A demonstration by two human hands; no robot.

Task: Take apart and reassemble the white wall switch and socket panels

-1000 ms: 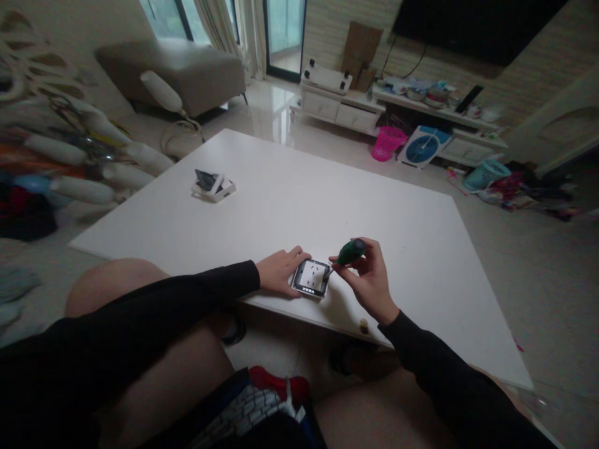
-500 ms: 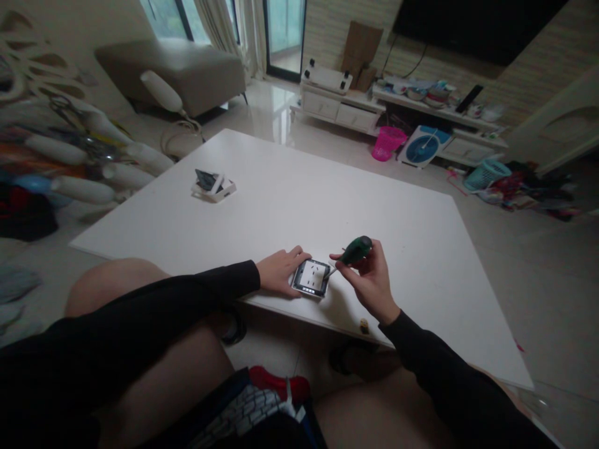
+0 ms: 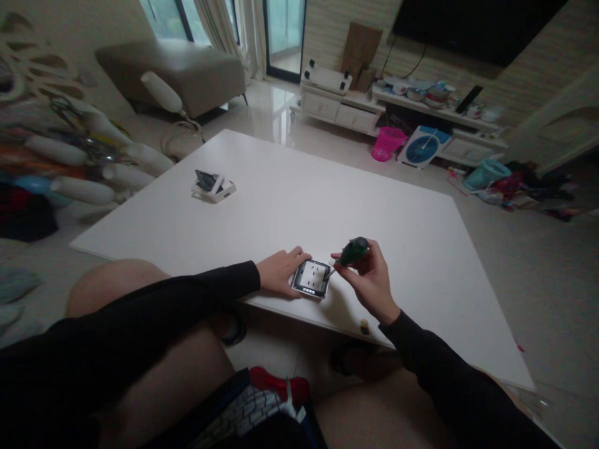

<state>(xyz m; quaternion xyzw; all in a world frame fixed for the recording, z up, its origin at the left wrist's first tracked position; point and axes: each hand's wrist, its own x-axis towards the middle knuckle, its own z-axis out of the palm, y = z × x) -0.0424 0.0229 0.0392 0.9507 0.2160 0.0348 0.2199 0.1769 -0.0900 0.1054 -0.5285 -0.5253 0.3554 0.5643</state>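
Holds, between the thumb and fingers of the left hand (image 3: 279, 272), a square socket unit with a white slotted face and a dark surround (image 3: 312, 276), braced along its left side on the smooth white rectangular table (image 3: 369, 206), close to the near edge. Grasps in the closed fingers of the right hand (image 3: 372, 282) a screwdriver with a dark green handle and a slim metal shaft (image 3: 353, 251), tilted, with the handle up and to the right. Points the shaft down and left to the socket unit's right margin; seems to meet it there, though too small and dim to tell whether seated in a screw.

Includes, on the table nearer the body than the right hand, a small yellow-and-dark object (image 3: 364, 326) by the edge. Includes also, beyond and to the left of the left hand, a loose group of white frames and a dark plate (image 3: 213, 186), the plate tilted up. Shows on the floor, well beyond both hands, a bright pink perforated basket (image 3: 388, 143) beside a blue-and-white box fan (image 3: 422, 148).
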